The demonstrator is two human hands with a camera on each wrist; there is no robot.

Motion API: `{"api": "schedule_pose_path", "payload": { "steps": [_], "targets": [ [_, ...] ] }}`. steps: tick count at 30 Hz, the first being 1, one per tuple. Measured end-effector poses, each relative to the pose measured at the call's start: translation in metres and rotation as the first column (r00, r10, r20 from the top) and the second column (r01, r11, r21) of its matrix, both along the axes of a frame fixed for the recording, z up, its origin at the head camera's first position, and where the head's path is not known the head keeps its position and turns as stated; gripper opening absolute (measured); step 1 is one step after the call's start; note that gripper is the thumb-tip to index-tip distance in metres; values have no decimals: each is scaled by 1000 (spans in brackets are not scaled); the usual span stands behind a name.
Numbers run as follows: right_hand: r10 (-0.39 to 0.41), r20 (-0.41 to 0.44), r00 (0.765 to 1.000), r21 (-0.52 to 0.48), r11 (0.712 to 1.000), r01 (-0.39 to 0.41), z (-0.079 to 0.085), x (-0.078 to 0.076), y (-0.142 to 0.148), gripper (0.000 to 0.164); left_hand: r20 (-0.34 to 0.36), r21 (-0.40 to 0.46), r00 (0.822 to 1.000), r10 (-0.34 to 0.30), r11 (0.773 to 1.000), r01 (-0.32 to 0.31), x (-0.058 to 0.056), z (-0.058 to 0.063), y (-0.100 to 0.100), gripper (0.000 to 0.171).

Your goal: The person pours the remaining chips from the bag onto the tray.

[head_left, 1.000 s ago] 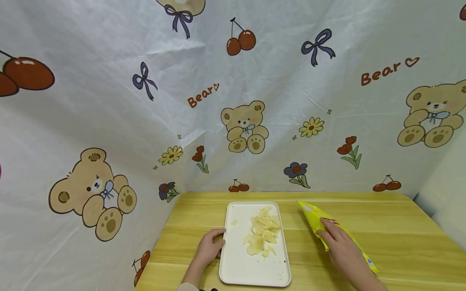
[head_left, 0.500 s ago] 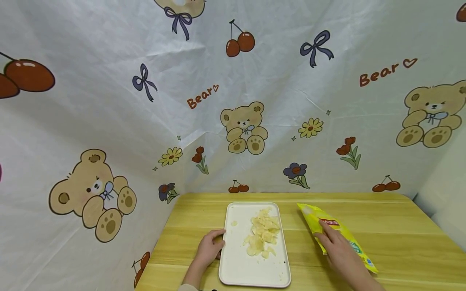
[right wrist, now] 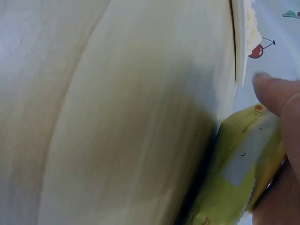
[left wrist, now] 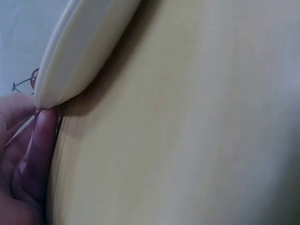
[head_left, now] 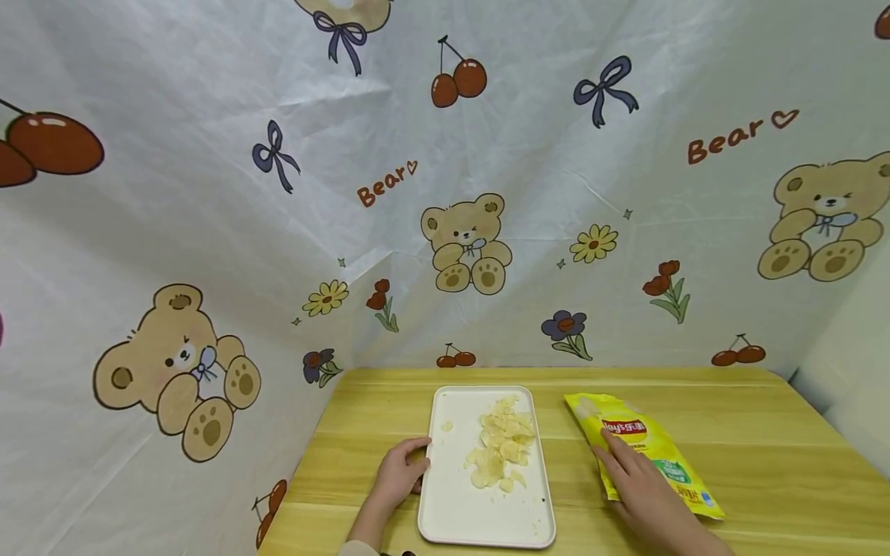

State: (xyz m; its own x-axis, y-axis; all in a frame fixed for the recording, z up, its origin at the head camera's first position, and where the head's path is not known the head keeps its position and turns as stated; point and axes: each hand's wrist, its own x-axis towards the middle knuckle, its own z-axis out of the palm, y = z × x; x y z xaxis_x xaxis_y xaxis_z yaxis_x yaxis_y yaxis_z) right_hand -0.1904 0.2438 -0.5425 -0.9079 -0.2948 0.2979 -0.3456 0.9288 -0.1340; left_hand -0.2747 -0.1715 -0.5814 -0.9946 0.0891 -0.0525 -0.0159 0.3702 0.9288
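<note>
On the wooden table (head_left: 765,440) lies a white rectangular tray (head_left: 455,510) with a pile of potato chips (head_left: 502,442) on it. My left hand (head_left: 398,472) holds the tray's left rim; in the left wrist view its fingertips (left wrist: 46,119) meet at the rim. To the right, my right hand (head_left: 643,486) grips a yellow bag of chips (head_left: 670,455), printed side up, with the hand over its lower left part. Seen from the right wrist, the bag (right wrist: 229,173) passes under the hand, and a finger (right wrist: 267,86) extends past it. Some right fingers are hidden.
A pale cloth (head_left: 389,232) printed with bears, bows and cherries hangs behind the table and along its left side. The tray stands between both hands, a short gap from the bag. A lone chip (head_left: 447,426) lies near the tray's upper left.
The bag has turned from nearly edge-on to show its printed front, and my right hand has shifted slightly left with it. My left hand and the tray stay where they were.
</note>
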Motion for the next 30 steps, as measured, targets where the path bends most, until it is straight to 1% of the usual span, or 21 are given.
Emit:
{"api": "schedule_pose_path", "payload": {
  "steps": [5,10,12,17,21,24,25,29,30],
  "targets": [
    [-1,99,995,-37,999,5,-1,1,-1,82,-1,8,1000,-9,1000,9,-1,-1,-1,41],
    [27,217,976,-76,997,-10,-2,2,-1,88,3,15,1000,-11,1000,11,-2,-1,-2,41],
    [32,245,969,-83,996,-12,-4,2,-1,90,2,21,1000,-13,1000,13,-1,-1,-2,40],
    [33,286,958,-87,996,-8,-7,1,-1,95,4,26,1000,-13,1000,12,-1,-2,-1,40],
    [38,316,948,-94,996,-9,-6,0,-2,97,11,19,1000,-9,1000,9,-1,-2,-2,41],
    [33,318,948,-101,995,-1,-5,-1,-3,98,5,17,1000,-10,1000,10,-1,-1,-1,41],
    [39,307,951,-101,995,-8,-6,-1,-3,99,4,16,1000,-9,1000,9,-1,-1,-1,41],
    [51,305,951,-105,994,-20,-8,0,-3,100,2,7,1000,-3,1000,3,0,0,0,40],
    [55,300,952,-102,994,-26,-9,0,-4,101,11,5,1000,3,1000,-3,0,0,1,40]
  ]
}}
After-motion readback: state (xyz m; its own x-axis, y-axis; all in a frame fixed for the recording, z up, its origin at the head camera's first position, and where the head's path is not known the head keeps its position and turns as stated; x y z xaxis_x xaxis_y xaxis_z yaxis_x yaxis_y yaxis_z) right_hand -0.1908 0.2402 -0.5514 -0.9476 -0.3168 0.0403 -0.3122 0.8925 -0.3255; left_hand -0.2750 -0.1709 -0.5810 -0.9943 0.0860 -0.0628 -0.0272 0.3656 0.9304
